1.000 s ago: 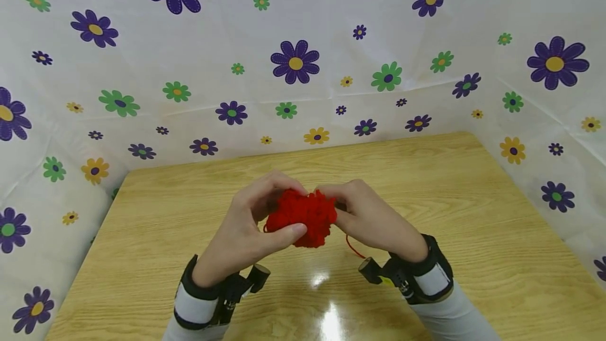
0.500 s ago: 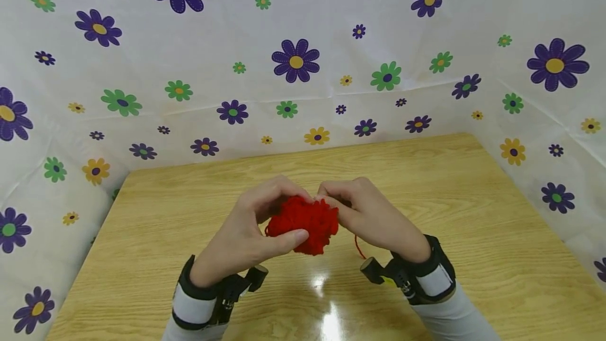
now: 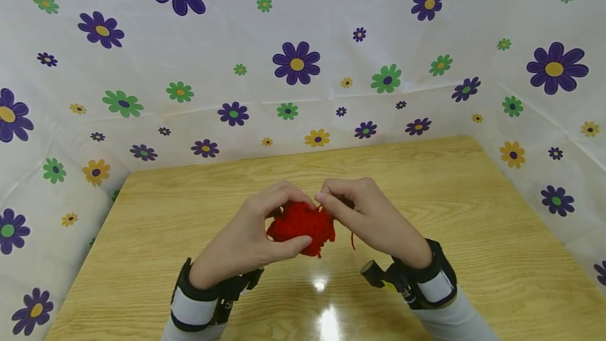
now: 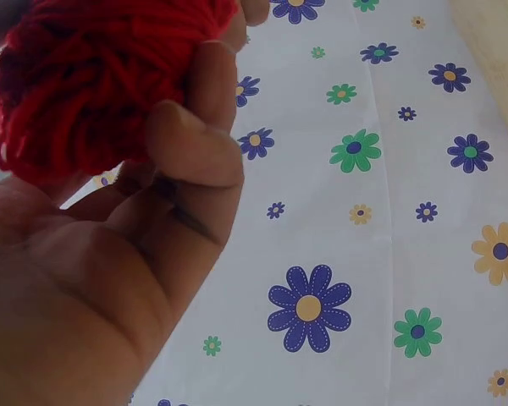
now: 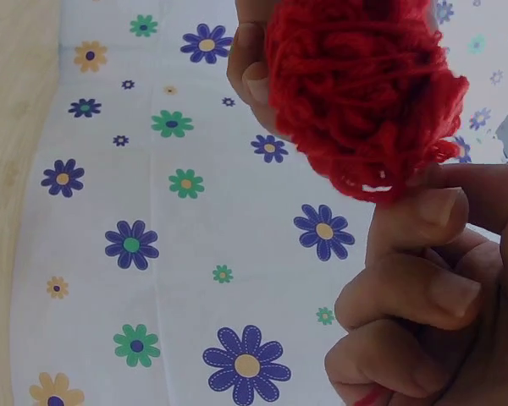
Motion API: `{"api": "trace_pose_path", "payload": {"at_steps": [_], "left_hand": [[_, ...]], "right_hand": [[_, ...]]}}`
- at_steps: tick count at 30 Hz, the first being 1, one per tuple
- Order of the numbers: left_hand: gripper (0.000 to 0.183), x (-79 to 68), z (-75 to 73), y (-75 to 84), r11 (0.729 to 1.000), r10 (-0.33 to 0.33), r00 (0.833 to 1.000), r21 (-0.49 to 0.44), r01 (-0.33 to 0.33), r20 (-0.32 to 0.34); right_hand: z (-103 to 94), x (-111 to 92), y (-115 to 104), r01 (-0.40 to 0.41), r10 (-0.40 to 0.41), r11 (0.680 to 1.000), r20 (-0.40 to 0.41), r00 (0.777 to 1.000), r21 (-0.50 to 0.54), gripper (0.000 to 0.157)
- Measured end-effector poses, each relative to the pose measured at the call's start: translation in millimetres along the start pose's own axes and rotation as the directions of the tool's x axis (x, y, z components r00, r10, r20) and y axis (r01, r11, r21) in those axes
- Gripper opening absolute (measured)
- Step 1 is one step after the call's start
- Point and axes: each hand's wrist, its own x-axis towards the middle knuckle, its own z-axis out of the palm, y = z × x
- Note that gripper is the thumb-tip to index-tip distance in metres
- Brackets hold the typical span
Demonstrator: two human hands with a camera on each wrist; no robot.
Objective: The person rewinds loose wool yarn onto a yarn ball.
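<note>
A ball of red yarn (image 3: 299, 225), loosely wound with loops standing out, is held over the table in the head view. My left hand (image 3: 255, 233) grips it from the left, thumb across the near side and fingers over the top. Thumb and forefinger of my right hand (image 3: 366, 214) pinch a strand at the ball's upper right. Below that hand hangs a loose yarn tail (image 3: 353, 241). The left wrist view has the ball (image 4: 102, 93) resting against curled fingers (image 4: 195, 152). In the right wrist view, the ball (image 5: 364, 93) shows crossing strands, with my right fingers curled beneath it.
A wooden table (image 3: 189, 193) lies under both hands. White cloth (image 3: 322, 9) printed with flowers stands along the back and both sides. Each wrist wears a strapped camera mount, such as the right one (image 3: 374, 273).
The ball has sunk slightly and turned a little in my left hand. My right fingertips have drawn a little away from it with the strand. The hanging tail now looks shorter.
</note>
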Motion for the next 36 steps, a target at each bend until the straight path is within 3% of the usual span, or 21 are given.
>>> {"api": "trace_pose_path", "payload": {"at_steps": [14,25,31,36], "left_hand": [[0.045,3.1,-4.8,-6.8,0.995,-0.016,0.999,0.097,0.019,-0.03],[0.043,5.7,-7.9,-12.1,0.969,-0.058,0.988,0.228,0.091,-0.145],[0.043,6.0,-7.9,-11.6,0.96,-0.105,0.973,0.234,0.152,-0.205],[0.053,6.8,-7.0,-13.1,0.95,-0.088,0.971,0.274,0.149,-0.222]], "right_hand": [[0.5,5.5,-1.5,0.008,-0.01,1.0,-0.107,0.994,-0.023,0.013],[1.8,8.7,-1.2,0.027,-0.038,0.998,-0.174,0.984,-0.063,0.012],[1.9,8.2,-1.0,0.007,-0.02,0.998,-0.195,0.981,-0.069,0.008],[2.8,8.1,-3.5,0.021,-0.027,0.999,-0.173,0.985,-0.038,0.008]]}}
